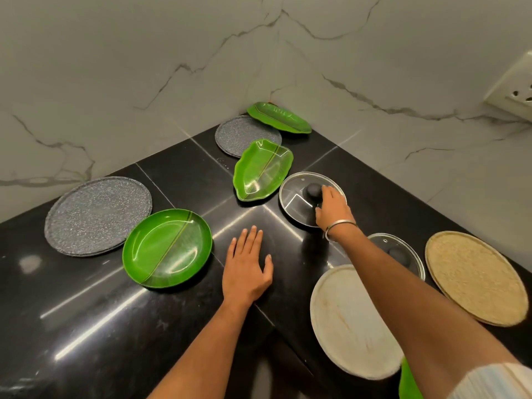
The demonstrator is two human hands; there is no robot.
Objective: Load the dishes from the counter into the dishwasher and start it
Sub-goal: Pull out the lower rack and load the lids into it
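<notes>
Your right hand [331, 207] reaches out over a glass lid [312, 198] on the black worktop [86, 326], fingers curling at its dark knob [313, 190]; whether they have closed on it cannot be told. A metal bangle [339, 227] circles that wrist. Your left hand [247, 269] lies flat on the worktop, fingers straight and slightly spread, holding nothing.

Just beyond the right hand, to its left, lies a green leaf-shaped dish [262, 171], its edge close beside the lid. Farther back, in the corner of the marble wall [115, 67], a second leaf-shaped dish [279, 118] overlaps a grey speckled plate [244, 135]. Left of your left hand sits a round green plate [167, 249], its rim lapping a larger grey speckled plate [98, 214].

Under your right forearm a second glass lid [400, 251] is partly hidden. Near it sit a white round plate [351, 323], which juts over the worktop's edge, and, farther right, a tan speckled plate [475, 277]. A wall socket [515, 87] shows at the far right.
</notes>
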